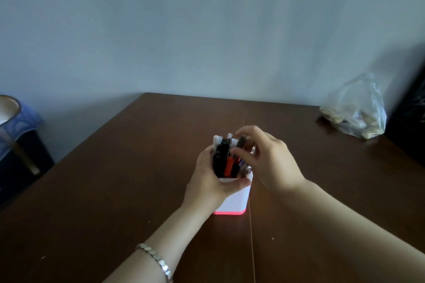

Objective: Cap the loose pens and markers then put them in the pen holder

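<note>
On table [115, 190] | left hand [207, 182] grips pen holder [238, 201] | right hand [270, 159] pinches pens [224, 161]

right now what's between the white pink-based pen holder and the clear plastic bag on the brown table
Head view: only the right hand, at the pens in the white pen holder; then bare brown table up to the clear plastic bag.

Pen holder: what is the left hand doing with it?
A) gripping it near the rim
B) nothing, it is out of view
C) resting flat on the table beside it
A: the left hand wraps round the white pen holder near its rim, thumb across the front; the right hand pinches a dark pen.
</note>
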The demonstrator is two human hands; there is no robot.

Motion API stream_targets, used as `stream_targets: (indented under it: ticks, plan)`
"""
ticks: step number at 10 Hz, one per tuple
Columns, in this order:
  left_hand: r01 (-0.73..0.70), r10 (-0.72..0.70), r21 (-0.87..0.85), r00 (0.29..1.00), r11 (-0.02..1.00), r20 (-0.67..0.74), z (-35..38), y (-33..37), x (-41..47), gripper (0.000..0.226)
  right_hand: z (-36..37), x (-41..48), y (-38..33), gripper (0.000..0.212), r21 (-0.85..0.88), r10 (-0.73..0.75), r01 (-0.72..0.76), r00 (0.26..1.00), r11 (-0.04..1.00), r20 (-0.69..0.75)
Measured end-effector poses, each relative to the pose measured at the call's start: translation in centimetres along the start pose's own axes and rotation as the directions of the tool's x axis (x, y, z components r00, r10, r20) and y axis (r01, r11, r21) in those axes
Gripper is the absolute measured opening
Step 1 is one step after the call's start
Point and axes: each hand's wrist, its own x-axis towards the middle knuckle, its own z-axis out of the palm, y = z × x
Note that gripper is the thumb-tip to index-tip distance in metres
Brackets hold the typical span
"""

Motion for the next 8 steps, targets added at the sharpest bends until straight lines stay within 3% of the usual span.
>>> stream_targets:
  ticks: [1,2,3,4,5,6,7,8]
  plan:
    - [-0.019,0.019,0.004,0.999,1.000,-0.029,0.1,-0.2,0.4,0.072,0.8,-0.6,0.5,0.030,-0.007,-0.063,0.063,0.998,0.998,-0.024]
    - [-0.024,0.025,0.024,0.999,0.999,-0.033,0.4,-0.6,0.8,0.071,1.4,-0.8,0.8,0.057,-0.027,-0.100,0.101,0.994,0.995,0.041]
    - [-0.016,0.019,0.070,0.999,0.997,-0.032,0.3,-1.3,1.1,0.067,1.4,0.1,-0.2,0.082,-0.046,-0.135,0.148,0.965,0.988,0.224]
    - [-0.042,0.042,0.086,0.999,0.995,-0.008,0.1,-1.2,0.8,0.074,1.6,2.1,-1.5,0.084,-0.157,-0.079,0.154,0.912,0.975,0.403]
    - [-0.060,0.060,0.040,0.998,0.997,0.001,0.1,-1.2,0.6,0.087,1.6,3.2,-1.6,0.068,-0.232,-0.018,0.143,0.882,0.962,0.470]
    - [-0.064,0.064,0.070,0.998,0.995,0.009,0.0,-1.2,0.5,0.091,1.1,2.9,-1.4,0.063,-0.168,-0.006,0.109,0.854,0.980,0.520]
    - [-0.046,0.044,0.091,0.998,0.995,0.034,-0.3,-0.5,0.4,0.076,-0.3,2.7,-1.6,0.041,0.156,0.102,-0.190,0.888,0.969,0.448]
    - [0.053,-0.068,0.108,0.989,0.993,0.134,-1.1,1.1,-0.1,0.079,-2.3,2.4,-0.4,0.024,0.174,0.256,-0.309,0.928,0.935,0.269]
